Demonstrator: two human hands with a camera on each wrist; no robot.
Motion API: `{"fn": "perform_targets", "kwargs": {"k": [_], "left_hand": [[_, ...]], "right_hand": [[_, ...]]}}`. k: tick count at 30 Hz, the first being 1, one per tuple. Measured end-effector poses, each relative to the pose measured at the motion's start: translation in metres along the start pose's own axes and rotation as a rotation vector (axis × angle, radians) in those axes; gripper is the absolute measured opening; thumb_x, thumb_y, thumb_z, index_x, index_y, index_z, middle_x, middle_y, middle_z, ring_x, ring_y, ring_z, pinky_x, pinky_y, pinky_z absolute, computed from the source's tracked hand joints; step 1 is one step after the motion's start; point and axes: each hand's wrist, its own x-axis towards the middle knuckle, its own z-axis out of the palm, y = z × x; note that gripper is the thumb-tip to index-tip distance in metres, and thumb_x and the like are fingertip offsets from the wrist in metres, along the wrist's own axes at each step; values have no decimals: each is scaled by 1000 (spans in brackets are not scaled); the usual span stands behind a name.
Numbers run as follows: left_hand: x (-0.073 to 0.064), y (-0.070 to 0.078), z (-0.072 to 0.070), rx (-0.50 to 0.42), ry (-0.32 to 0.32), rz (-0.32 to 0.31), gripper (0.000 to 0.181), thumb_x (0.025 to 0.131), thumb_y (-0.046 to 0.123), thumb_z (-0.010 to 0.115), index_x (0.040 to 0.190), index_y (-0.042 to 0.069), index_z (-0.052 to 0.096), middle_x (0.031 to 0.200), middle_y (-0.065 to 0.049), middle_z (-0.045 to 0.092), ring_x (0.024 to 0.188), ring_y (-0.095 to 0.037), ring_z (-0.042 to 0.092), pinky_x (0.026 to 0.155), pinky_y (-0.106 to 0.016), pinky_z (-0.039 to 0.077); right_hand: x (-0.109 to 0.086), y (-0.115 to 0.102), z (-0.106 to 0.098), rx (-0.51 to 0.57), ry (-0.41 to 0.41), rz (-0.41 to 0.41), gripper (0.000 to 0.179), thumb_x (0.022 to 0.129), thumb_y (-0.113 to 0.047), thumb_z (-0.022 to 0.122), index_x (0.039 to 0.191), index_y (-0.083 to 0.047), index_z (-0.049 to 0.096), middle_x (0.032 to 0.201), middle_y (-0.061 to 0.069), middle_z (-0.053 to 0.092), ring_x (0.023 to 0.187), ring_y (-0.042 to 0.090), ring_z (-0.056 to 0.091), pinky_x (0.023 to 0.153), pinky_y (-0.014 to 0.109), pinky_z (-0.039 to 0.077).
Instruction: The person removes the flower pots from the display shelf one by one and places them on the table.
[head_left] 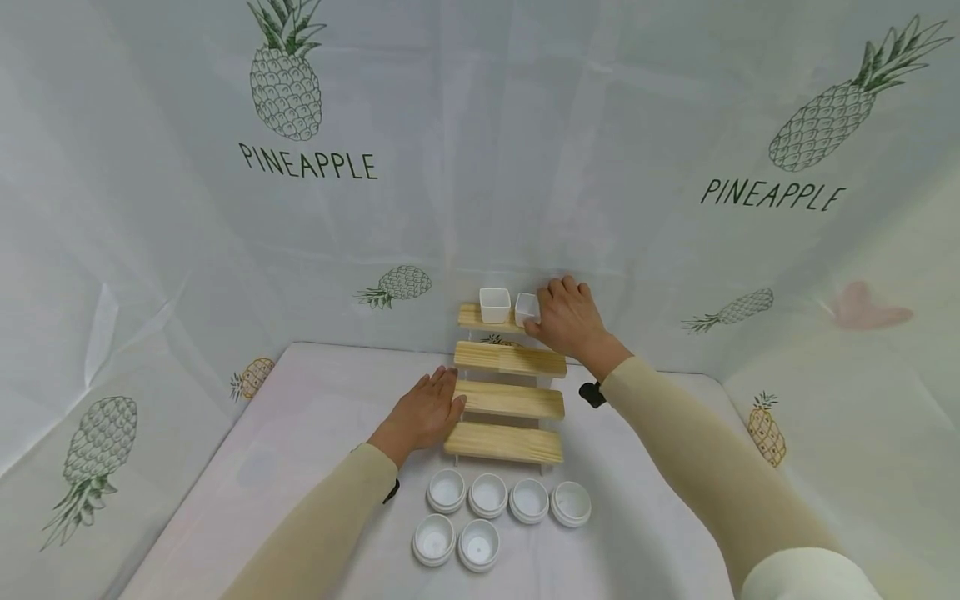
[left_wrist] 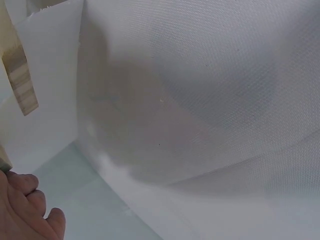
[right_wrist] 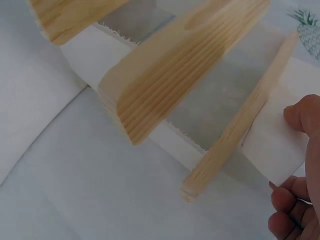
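A four-step wooden display stand (head_left: 510,402) with pale slats stands at the back of the table. On its top slat sits a small square white cup (head_left: 494,302). My right hand (head_left: 570,317) grips a second square white cup (head_left: 527,307) at the right end of that slat. From the right wrist, the cup (right_wrist: 276,137) shows tilted between thumb and fingers, beside the top slat (right_wrist: 240,117). My left hand (head_left: 426,410) holds the stand's left side, its thumb by the third slat from the top; its fingers (left_wrist: 36,200) appear curled near a slat end (left_wrist: 22,82).
Several round white bowls (head_left: 488,495) stand in two rows before the stand on the white-covered table (head_left: 300,442). A pineapple-printed cloth wall (head_left: 525,167) rises close behind the stand and at both sides.
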Motion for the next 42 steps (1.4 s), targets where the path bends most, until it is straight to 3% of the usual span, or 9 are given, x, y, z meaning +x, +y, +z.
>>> {"fn": "perform_targets", "kwargs": {"k": [6, 19, 33, 42], "left_hand": [[0, 1, 0, -2, -11, -1, 72, 115, 49, 16, 168, 0, 18, 174, -16, 24, 164, -30, 18, 134, -47, 19], [3, 0, -1, 14, -27, -4, 73, 115, 50, 13, 168, 0, 15, 175, -17, 22, 164, -30, 15, 134, -46, 16], [4, -1, -2, 6, -44, -17, 74, 114, 51, 14, 169, 2, 14, 176, -15, 20, 165, -29, 13, 135, -46, 16], [4, 0, -1, 1, -45, -13, 73, 115, 50, 14, 169, 1, 14, 176, -16, 20, 165, -30, 13, 135, -46, 15]], "right_hand": [[-6, 1, 4, -17, 97, -30, 49, 102, -49, 62, 91, -3, 52, 87, 12, 47, 82, 30, 38, 71, 39, 31], [-12, 4, 14, -50, 264, -96, 54, 100, -51, 66, 87, -2, 48, 82, 12, 46, 78, 30, 38, 70, 40, 34], [-25, -3, 7, -77, 241, -99, 58, 99, -57, 66, 94, 0, 53, 85, 11, 48, 79, 30, 40, 72, 39, 36], [-42, -9, 8, -71, 307, -123, 58, 97, -57, 70, 94, 0, 57, 84, 11, 52, 77, 30, 44, 69, 39, 38]]}}
